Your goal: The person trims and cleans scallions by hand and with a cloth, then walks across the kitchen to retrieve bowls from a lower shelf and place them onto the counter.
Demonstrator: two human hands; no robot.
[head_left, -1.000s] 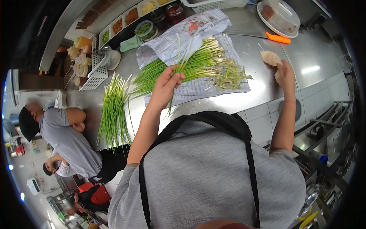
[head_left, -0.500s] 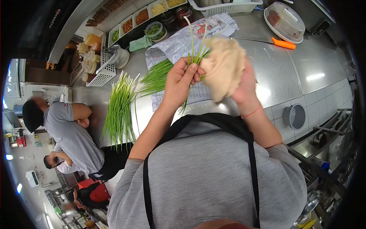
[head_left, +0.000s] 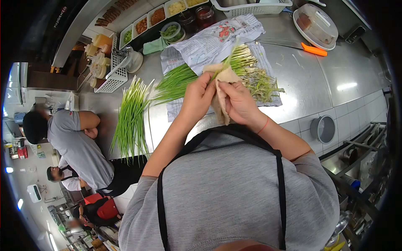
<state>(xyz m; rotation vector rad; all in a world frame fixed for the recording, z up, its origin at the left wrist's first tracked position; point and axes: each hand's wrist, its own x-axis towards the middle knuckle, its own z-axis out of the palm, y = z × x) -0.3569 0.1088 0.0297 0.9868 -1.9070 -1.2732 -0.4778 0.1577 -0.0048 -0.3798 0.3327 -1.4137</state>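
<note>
pinching scallions (head_left: 229, 59) in left hand (head_left: 199, 93), one cloth (head_left: 219, 109) around them in right hand (head_left: 239, 103), near two scallion piles (head_left: 130, 119), one knife (head_left: 314, 49) well apart

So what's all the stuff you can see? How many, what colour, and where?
Loose green onions: one pile, green and white, counter's left
Wrapped green onions: one heap, green and white, on newspaper
Newspaper: count unclear, white, mid-counter
Wilted trimmings: one heap, greenish-brown, on newspaper
Beige cloth: one, between the hands
Knife: one, orange handle, right
Lidded plate: one, white, clear lid, beside knife
Green cloth: one, back left
White baskets: two, back left and back
Food trays: five, white, back left
Pail: one, grey, below counter
Other people: three, grey, white, dark clothes, left
Left hand: one, at cloth
Right hand: one, pinching cloth
</note>
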